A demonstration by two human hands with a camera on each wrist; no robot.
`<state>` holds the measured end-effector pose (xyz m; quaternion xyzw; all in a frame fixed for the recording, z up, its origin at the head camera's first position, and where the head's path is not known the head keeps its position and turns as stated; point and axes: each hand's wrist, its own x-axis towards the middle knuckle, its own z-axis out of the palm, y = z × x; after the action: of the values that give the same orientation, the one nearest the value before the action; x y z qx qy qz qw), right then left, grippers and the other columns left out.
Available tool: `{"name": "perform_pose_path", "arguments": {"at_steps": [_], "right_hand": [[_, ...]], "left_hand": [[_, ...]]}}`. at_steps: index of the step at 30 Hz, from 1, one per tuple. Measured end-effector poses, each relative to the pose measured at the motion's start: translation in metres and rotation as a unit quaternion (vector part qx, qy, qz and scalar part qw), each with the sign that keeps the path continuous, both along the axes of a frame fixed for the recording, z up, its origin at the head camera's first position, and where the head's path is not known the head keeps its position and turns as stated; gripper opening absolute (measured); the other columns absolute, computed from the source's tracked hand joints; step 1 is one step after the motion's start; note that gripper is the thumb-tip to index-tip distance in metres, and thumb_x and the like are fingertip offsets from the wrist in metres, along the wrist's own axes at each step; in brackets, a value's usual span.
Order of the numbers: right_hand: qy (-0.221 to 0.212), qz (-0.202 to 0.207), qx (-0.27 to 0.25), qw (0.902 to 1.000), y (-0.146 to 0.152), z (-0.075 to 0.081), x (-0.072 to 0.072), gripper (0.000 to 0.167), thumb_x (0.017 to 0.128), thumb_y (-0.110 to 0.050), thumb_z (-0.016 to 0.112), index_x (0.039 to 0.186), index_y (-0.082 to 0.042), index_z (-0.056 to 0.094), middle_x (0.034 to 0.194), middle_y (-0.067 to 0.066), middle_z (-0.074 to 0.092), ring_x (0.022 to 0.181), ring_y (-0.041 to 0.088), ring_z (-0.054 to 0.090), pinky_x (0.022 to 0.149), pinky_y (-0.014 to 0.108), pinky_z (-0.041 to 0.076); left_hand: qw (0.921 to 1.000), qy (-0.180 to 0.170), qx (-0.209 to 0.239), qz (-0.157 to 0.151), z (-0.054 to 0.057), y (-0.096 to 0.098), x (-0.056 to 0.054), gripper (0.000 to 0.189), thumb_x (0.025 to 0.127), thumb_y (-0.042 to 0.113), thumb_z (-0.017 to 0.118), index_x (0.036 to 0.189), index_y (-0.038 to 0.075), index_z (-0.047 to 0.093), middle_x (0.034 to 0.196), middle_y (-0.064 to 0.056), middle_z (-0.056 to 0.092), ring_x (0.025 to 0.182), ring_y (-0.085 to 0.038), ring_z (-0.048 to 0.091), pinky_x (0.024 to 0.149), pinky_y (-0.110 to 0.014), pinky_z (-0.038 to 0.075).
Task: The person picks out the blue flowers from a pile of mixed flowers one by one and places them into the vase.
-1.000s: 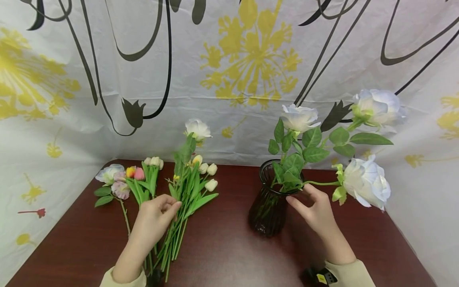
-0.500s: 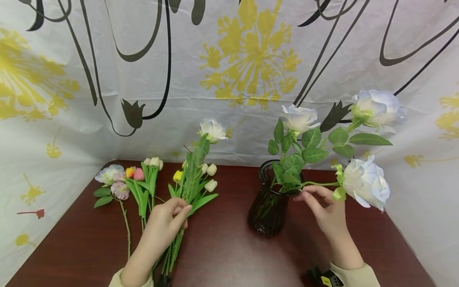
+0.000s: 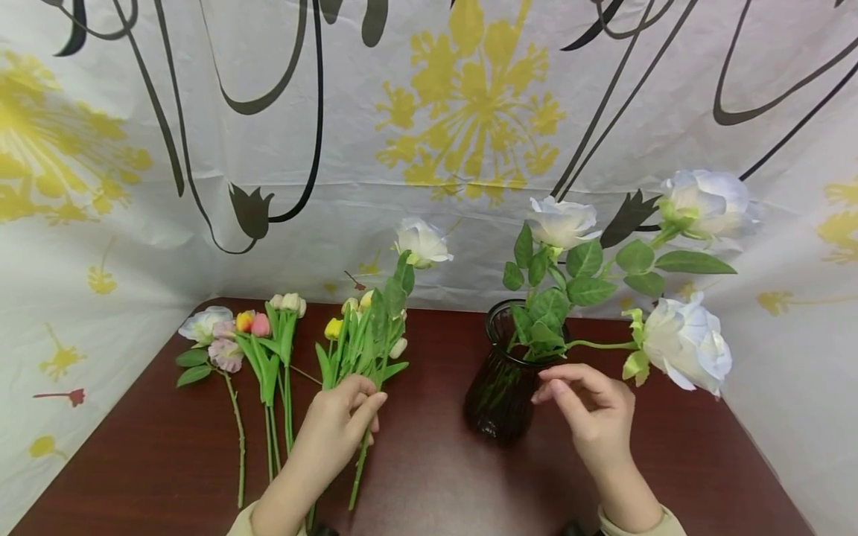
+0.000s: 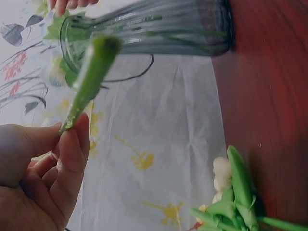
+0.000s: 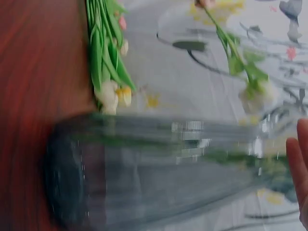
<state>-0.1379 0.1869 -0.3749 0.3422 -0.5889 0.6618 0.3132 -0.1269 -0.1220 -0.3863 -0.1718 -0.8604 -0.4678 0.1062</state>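
Note:
A white rose (image 3: pixel 424 243) rises from my left hand (image 3: pixel 340 420), whose thumb and fingers pinch its green stem (image 4: pixel 91 79). Behind that hand, a bunch of tulips (image 3: pixel 342 335) lies on the table. The dark ribbed glass vase (image 3: pixel 499 402) stands upright, holding several white roses (image 3: pixel 684 342) that lean right. Just right of its neck is my right hand (image 3: pixel 593 413), fingers loosely bent with nothing held. In the right wrist view its fingers (image 5: pixel 297 168) show near the vase's mouth; whether they touch the glass I cannot tell.
On the left of the brown table (image 3: pixel 429 476) lie more tulips (image 3: pixel 278 350) and a pale blue and pink flower stem (image 3: pixel 236 417). A white printed sheet (image 3: pixel 402 149) hangs behind and at the sides.
My left hand has moved right with the white rose, lifting it away from the tulips. My right hand has come off the vase's rim and dropped slightly lower beside its neck.

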Motion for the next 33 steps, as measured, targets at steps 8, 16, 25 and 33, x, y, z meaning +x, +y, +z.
{"name": "perform_pose_path", "arguments": {"at_steps": [8,16,25,33], "right_hand": [[-0.076,-0.005,0.026,0.9967,-0.024,0.002,0.015,0.026,0.077,0.028,0.056,0.096,0.014,0.066,0.077,0.011,0.069,0.066,0.017,0.067,0.06,0.026,0.054],[-0.151,0.01,0.047,0.9873,-0.041,-0.003,0.023,0.022,0.079,0.023,0.061,0.098,0.013,0.065,0.081,0.012,0.07,0.071,0.017,0.069,0.064,0.028,0.055],[-0.206,0.027,0.073,0.9755,-0.055,-0.012,0.029,0.022,0.082,0.015,0.065,0.102,0.005,0.068,0.083,0.014,0.07,0.072,0.018,0.069,0.061,0.035,0.056],[-0.246,0.036,0.07,0.9661,-0.063,-0.016,0.032,0.018,0.084,0.011,0.065,0.101,0.006,0.067,0.084,0.015,0.07,0.072,0.018,0.069,0.062,0.037,0.056]], "left_hand": [[0.9989,0.036,0.012,-0.028,-0.005,0.015,0.007,0.007,0.093,0.01,0.063,0.089,0.008,0.059,0.058,0.011,0.055,0.045,0.002,0.05,0.042,-0.02,0.044],[0.9945,0.068,0.039,-0.07,-0.012,0.029,0.013,0.01,0.093,0.011,0.062,0.087,0.011,0.055,0.059,0.012,0.055,0.047,0.005,0.049,0.043,-0.016,0.043],[0.9893,0.101,0.031,-0.1,-0.02,0.043,0.02,0.01,0.093,0.012,0.063,0.089,0.012,0.054,0.062,0.006,0.058,0.051,0.009,0.049,0.046,-0.012,0.042],[0.9836,0.136,0.018,-0.116,-0.025,0.05,0.022,0.013,0.091,0.01,0.066,0.089,0.012,0.054,0.063,0.009,0.058,0.054,0.011,0.048,0.047,-0.009,0.039]]}}
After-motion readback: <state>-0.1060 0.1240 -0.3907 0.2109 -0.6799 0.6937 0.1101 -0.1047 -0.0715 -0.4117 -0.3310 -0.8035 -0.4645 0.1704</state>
